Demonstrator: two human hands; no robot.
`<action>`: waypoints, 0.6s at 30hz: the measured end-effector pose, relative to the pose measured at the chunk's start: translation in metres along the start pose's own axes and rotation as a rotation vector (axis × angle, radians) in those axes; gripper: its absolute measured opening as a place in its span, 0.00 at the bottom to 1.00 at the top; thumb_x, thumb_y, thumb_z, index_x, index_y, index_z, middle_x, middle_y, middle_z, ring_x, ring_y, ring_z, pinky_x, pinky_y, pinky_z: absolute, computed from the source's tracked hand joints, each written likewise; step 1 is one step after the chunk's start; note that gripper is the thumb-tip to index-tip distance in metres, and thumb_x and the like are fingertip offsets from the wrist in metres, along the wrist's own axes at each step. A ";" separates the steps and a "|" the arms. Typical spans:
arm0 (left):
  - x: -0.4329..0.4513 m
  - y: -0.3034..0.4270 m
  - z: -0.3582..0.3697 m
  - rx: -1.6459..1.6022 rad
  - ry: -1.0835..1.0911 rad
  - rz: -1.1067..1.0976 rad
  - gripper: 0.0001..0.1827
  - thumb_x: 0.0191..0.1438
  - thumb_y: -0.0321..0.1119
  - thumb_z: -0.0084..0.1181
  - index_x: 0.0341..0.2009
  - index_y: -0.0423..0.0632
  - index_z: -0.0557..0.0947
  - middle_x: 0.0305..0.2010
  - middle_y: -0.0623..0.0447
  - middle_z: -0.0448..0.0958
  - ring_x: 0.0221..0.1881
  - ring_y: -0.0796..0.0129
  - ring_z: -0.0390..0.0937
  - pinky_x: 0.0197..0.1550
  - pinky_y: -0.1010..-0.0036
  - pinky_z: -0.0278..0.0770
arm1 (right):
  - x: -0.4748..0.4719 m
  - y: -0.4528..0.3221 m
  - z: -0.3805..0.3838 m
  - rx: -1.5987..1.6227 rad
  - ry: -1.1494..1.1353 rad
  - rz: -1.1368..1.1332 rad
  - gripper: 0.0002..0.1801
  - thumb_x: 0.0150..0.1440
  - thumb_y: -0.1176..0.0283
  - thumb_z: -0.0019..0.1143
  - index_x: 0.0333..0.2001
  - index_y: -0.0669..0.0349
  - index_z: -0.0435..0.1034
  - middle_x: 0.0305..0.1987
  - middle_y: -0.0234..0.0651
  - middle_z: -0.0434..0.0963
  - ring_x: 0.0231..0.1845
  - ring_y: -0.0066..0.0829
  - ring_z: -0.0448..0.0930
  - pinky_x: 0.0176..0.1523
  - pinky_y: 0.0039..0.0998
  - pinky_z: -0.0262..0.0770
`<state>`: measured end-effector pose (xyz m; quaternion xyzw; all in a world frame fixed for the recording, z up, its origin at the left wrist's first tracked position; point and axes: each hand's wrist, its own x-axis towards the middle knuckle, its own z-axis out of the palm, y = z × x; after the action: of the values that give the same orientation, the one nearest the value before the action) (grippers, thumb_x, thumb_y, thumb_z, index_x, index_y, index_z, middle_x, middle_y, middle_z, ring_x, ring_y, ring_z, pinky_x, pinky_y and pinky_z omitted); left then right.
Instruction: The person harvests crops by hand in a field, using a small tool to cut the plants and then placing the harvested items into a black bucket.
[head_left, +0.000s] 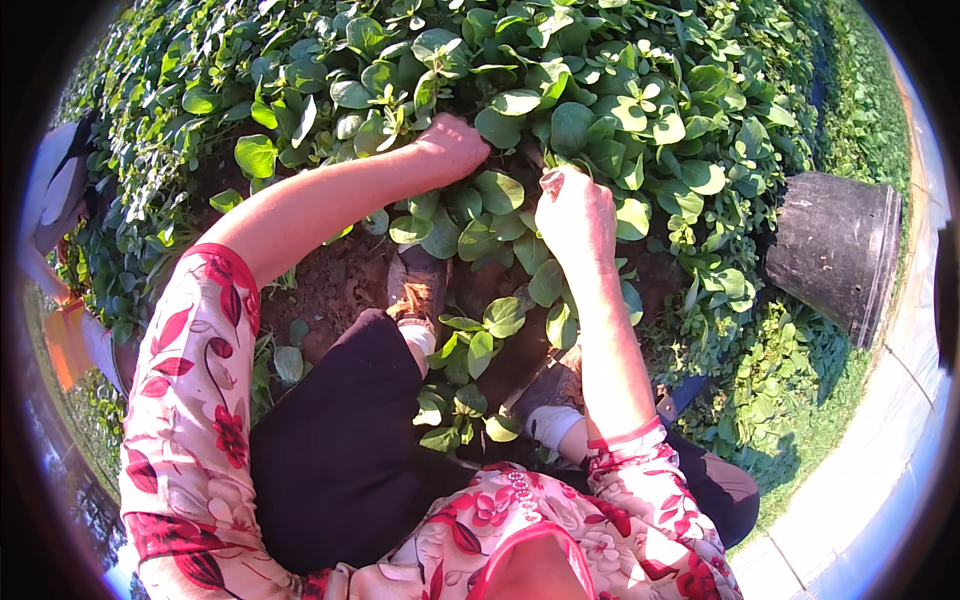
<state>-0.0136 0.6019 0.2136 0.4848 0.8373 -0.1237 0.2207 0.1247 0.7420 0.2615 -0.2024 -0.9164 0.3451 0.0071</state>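
Note:
My left hand (454, 146) reaches into dense leafy plants, its back up and its fingers hidden among the stems; whether it grips one cannot be seen. To its right, my right hand (574, 210) is closed around the handle of a hand tool (553, 182), whose far end disappears under the foliage. Broad green leaves (499, 192) lie between and below both hands. Smaller-leaved plants (390, 112) grow mixed in just beyond the left hand. Nearer my body, a low row of round-leaved plants (480, 352) stands between my shoes.
A black plastic bucket (832, 251) lies tipped on its side at the right, beside the plants. Bare reddish soil (330, 289) shows around my feet. Another person (56, 187) is partly visible at the far left, near an orange object (67, 341). Pale paving (847, 480) curves along the right.

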 end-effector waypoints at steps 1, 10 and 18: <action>-0.006 -0.002 -0.004 0.081 -0.127 0.017 0.09 0.47 0.30 0.52 0.35 0.47 0.81 0.37 0.48 0.79 0.38 0.58 0.79 0.36 0.63 0.76 | 0.006 0.005 -0.003 0.021 0.043 0.001 0.09 0.50 0.73 0.51 0.34 0.61 0.76 0.27 0.48 0.78 0.34 0.46 0.80 0.39 0.37 0.76; -0.018 0.010 0.000 0.163 0.143 0.050 0.07 0.44 0.29 0.55 0.30 0.44 0.82 0.35 0.44 0.77 0.34 0.55 0.79 0.32 0.65 0.76 | 0.020 0.051 -0.028 0.045 0.238 0.137 0.11 0.49 0.71 0.56 0.36 0.63 0.75 0.28 0.45 0.79 0.32 0.39 0.81 0.39 0.32 0.76; 0.022 0.010 0.012 0.219 0.197 0.057 0.07 0.48 0.30 0.51 0.29 0.45 0.82 0.35 0.48 0.77 0.31 0.61 0.80 0.25 0.68 0.75 | -0.001 0.012 -0.016 0.042 -0.080 0.105 0.10 0.48 0.73 0.54 0.34 0.65 0.75 0.27 0.48 0.78 0.33 0.45 0.80 0.38 0.35 0.75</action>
<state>-0.0119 0.6185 0.1928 0.5393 0.8223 -0.1597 0.0868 0.1321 0.7601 0.2664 -0.2359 -0.8966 0.3722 -0.0435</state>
